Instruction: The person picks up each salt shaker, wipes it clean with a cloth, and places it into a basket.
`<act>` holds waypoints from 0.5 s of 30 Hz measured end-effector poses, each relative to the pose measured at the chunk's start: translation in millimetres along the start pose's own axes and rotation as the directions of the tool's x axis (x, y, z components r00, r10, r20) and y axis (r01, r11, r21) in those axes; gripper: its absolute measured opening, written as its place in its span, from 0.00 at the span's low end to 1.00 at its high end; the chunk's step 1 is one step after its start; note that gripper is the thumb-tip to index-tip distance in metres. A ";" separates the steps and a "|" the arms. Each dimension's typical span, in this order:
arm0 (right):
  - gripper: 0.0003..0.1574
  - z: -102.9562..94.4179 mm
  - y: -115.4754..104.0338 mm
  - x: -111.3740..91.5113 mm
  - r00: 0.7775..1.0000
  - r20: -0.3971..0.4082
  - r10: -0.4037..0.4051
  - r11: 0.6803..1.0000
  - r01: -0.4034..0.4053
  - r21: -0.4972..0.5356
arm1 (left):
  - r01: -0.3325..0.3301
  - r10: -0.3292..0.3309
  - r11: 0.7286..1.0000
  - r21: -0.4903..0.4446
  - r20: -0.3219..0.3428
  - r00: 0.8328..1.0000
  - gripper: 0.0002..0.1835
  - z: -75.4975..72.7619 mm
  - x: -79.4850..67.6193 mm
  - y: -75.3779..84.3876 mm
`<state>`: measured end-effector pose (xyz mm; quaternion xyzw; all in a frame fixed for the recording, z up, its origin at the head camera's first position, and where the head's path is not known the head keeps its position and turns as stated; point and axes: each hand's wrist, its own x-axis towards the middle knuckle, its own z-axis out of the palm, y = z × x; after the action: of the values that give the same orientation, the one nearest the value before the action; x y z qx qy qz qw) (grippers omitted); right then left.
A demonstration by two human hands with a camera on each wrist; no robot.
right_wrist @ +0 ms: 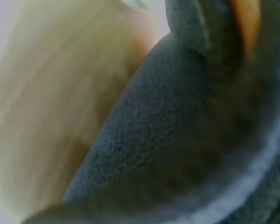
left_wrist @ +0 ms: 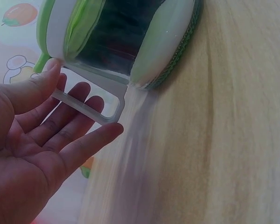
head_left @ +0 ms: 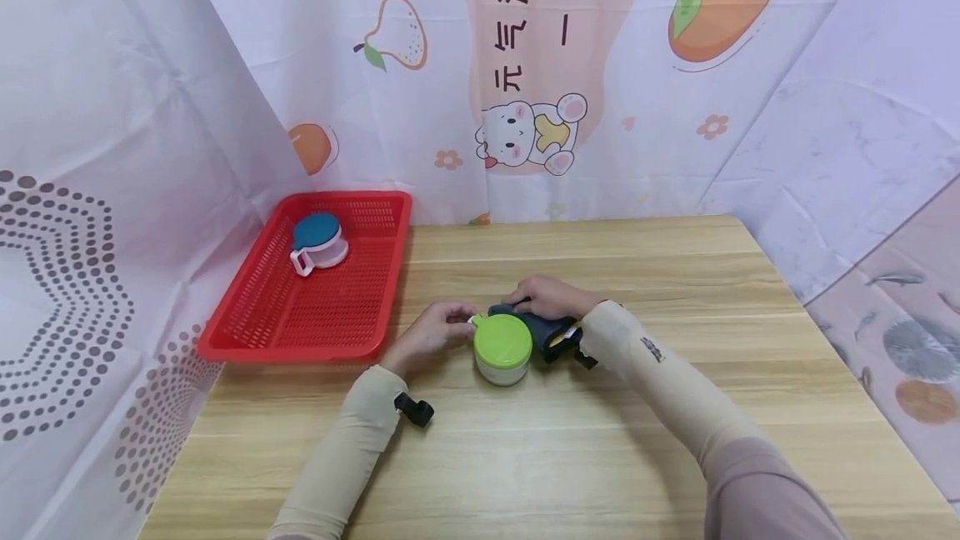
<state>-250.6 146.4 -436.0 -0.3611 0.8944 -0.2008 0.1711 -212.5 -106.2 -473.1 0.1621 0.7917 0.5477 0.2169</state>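
Note:
A clear handled jar (head_left: 502,347) with a light green lid stands on the table. My left hand (head_left: 441,325) is at its pale handle (left_wrist: 88,108); in the left wrist view the thumb lies at the handle's top beside the lid's tab, and the fingers curve behind the handle. Just right of the jar lies a soft, dark blue fabric thing (head_left: 546,332) with an open end showing some yellow. My right hand (head_left: 555,297) grips it from above. In the right wrist view, blurred dark fabric (right_wrist: 144,116) fills much of the picture, and the right fingers are hidden.
A red plastic basket (head_left: 300,353) stands at the table's left back. Inside it is a similar handled jar (head_left: 321,242) with a blue lid. A printed curtain (head_left: 420,107) hangs behind the wooden table (head_left: 675,265).

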 end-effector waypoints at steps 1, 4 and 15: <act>0.19 1.3 -0.1 0.9 1.000 0.002 -0.013 1.000 0.013 -0.019 | -0.001 0.001 1.000 -0.003 0.000 1.000 0.13 -0.2 0.1 -0.7; 0.18 5.0 -1.5 3.0 0.999 0.007 -0.044 0.998 0.045 -0.052 | -0.012 0.012 1.000 0.008 0.000 1.000 0.13 -0.3 0.4 -2.8; 0.17 18.7 -5.2 6.4 0.996 -0.008 -0.085 0.977 0.082 -0.195 | 0.001 -0.001 1.000 -0.023 0.002 1.000 0.15 -1.6 0.3 -4.1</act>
<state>-243.6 134.0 -450.7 -0.4117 0.8952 -0.1222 0.1193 -213.6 -108.8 -476.5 0.1596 0.7852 0.5565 0.2197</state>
